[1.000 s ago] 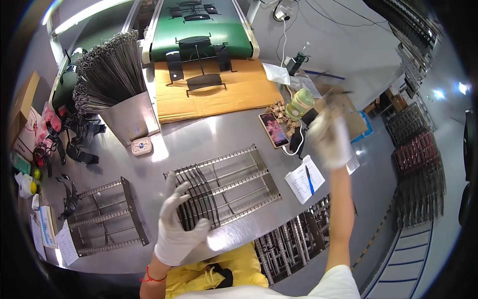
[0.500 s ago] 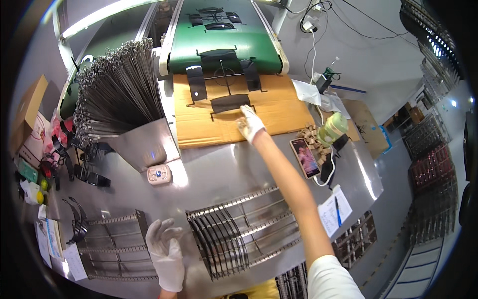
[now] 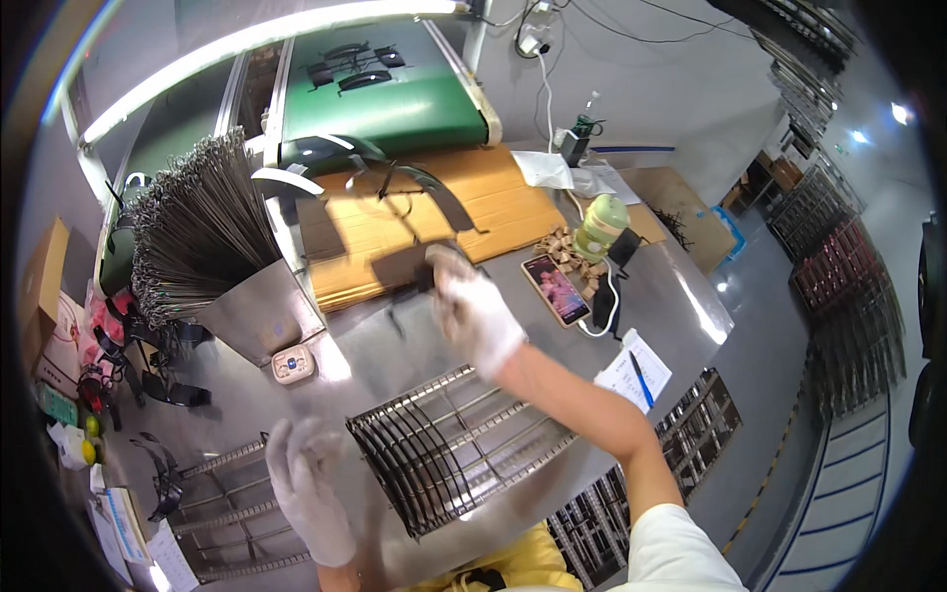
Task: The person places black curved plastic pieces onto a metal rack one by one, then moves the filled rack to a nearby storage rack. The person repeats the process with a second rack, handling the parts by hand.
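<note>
A steel table [image 3: 681, 306] below a green conveyor belt [image 3: 385, 120], with a dark-paneled frame [image 3: 402, 264] at the right fingertips.
The gloved right hand [image 3: 478, 314] pinches the frame's near panel, though blur hides the exact grip; the other panels tilt beyond those fingers, above yellow-brown cardboard [image 3: 518, 209]. The gloved left hand [image 3: 308, 483] is empty, fingers raised and loosely parted; just right of them, a slotted rack [image 3: 498, 422] holds curved dark strips [image 3: 406, 462]. A phone [image 3: 555, 290] lies right of the right fingers.
</note>
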Motion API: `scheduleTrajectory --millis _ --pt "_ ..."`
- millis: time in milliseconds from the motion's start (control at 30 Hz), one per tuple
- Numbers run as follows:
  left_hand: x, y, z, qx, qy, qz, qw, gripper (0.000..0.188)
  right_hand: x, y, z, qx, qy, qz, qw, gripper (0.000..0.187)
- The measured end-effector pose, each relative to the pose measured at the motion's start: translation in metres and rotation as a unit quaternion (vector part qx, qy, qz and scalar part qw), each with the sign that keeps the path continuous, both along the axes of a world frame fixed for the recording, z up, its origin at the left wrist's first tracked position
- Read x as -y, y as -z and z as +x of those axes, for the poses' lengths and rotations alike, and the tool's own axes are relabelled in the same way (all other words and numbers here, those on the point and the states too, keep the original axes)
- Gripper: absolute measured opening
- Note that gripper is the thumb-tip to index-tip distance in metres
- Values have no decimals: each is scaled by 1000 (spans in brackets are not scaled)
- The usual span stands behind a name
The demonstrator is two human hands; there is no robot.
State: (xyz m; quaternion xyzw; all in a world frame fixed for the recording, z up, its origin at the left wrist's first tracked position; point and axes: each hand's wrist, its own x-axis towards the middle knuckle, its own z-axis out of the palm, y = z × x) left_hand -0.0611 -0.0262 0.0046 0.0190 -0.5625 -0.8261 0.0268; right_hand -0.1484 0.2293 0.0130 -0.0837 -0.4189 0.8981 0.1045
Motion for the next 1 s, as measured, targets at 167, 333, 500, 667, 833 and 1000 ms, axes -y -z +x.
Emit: scheduleTrajectory --millis 167,333,500,667,833,1000 --pt "-14 -46 -23 0 266 389 882 56 27 -78 135 156 -175 152 960 55" --pt "-51 -62 8 -14 140 97 985 75 29 -46 141 63 -243 324 912 59" --pt "-81 -21 26 -251 85 -137 954 92 47 -30 141 -110 91 798 585 42" --pt "23 -52 15 56 252 213 942 60 45 -41 161 -72 31 765 639 56" --pt "55 -62 32 -115 280 447 842 72 -1 28 168 169 -222 310 909 63" --pt "55 -50 39 -100 249 424 865 71 21 31 151 124 -270 606 738 62"
